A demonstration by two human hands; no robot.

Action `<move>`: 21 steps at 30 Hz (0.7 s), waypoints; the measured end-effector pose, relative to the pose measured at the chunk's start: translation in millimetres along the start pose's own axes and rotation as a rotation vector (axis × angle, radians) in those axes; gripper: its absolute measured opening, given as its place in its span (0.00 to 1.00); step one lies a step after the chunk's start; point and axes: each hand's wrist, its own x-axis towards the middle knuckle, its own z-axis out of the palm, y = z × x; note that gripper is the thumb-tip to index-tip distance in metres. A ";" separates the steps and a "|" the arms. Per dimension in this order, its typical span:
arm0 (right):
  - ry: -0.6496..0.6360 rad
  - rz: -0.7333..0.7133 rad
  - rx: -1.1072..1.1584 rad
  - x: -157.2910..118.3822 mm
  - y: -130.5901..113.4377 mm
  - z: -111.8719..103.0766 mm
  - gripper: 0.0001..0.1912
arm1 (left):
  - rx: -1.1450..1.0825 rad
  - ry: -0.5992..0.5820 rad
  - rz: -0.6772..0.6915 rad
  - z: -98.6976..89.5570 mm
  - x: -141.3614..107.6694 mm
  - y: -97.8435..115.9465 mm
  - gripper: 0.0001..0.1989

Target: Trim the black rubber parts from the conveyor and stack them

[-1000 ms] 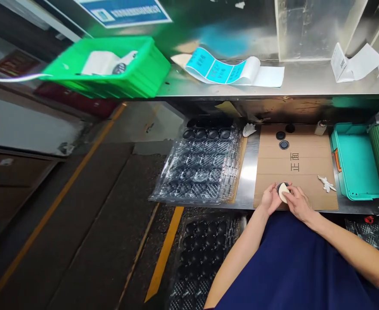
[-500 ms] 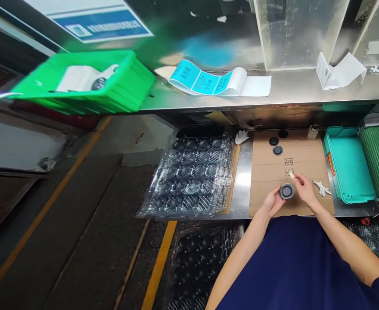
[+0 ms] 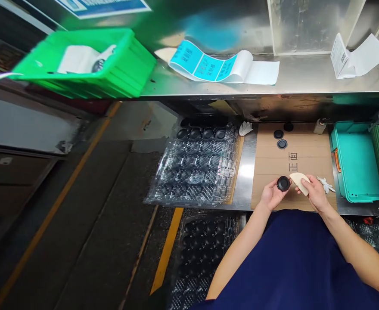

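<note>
black cap (image 3: pixel 283 183): round, matte, dark face up, sitting level on the fingers of the left hand (image 3: pixel 272 194). cream pad (image 3: pixel 299 182): soft-looking, bent into a half-moon, pinched in the right hand (image 3: pixel 316 194), tilted, with its narrow end toward the cap. pad edge just beside the cap; can't tell if they touch. both held low over the near part of the cardboard sheet (image 3: pixel 293 148).
</note>
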 end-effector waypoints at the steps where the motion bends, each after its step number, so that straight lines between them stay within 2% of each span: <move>1: 0.027 -0.030 -0.067 -2.2 1.9 1.2 0.53 | -0.003 0.002 0.017 1.1 -0.2 0.5 0.14; 5: 0.141 -0.124 -0.349 -8.0 14.9 11.2 0.44 | 0.027 -0.064 0.072 10.7 -1.1 -5.6 0.12; 9: 0.239 -0.194 -0.526 -0.1 30.0 21.0 0.38 | 0.099 -0.140 0.151 22.7 1.7 -17.7 0.13; 12: 0.244 -0.242 -0.583 4.1 37.2 21.7 0.37 | 0.111 -0.132 0.189 25.3 4.6 -22.7 0.14; 16: 0.234 -0.198 -0.608 0.3 43.6 20.4 0.37 | 0.185 -0.179 0.154 19.4 5.9 -26.8 0.15; 21: 0.337 -0.201 -0.657 13.2 41.2 15.1 0.32 | 0.247 -0.106 0.212 15.2 9.0 -25.8 0.16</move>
